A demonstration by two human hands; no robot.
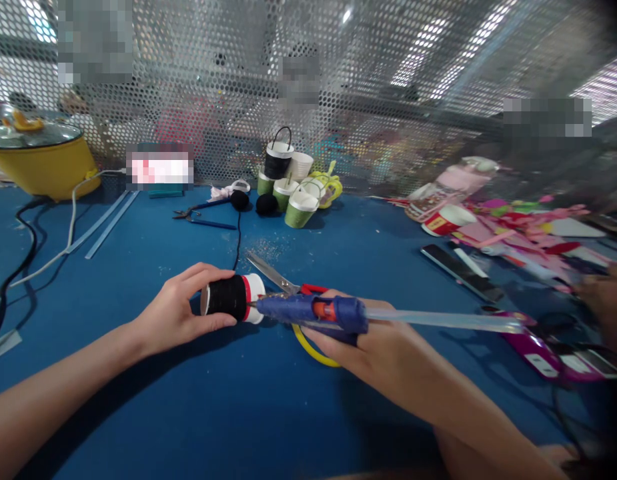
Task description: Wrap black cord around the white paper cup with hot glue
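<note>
My left hand (193,307) grips a paper cup (228,298) lying on its side, fingers above and thumb below. Black yarn covers much of the cup; a red band and white part show at its right end. A black strand (239,240) runs from the cup back to a black yarn ball (239,200). In my right hand (373,337) is a blue hot glue gun (313,313), its nozzle at the red band beside the yarn; whether it touches, I cannot tell. A clear glue stick (438,320) juts from its rear. Partly under the gun lie scissors (275,275) with red and yellow handles.
Small cups (302,205), one black-wrapped with a handle, stand at the back beside another yarn ball (267,205). Pliers (205,220) lie left of them. A yellow pot (43,160) and cables are far left. At right are a phone (461,272), pink scraps and another person's blurred hand (605,300).
</note>
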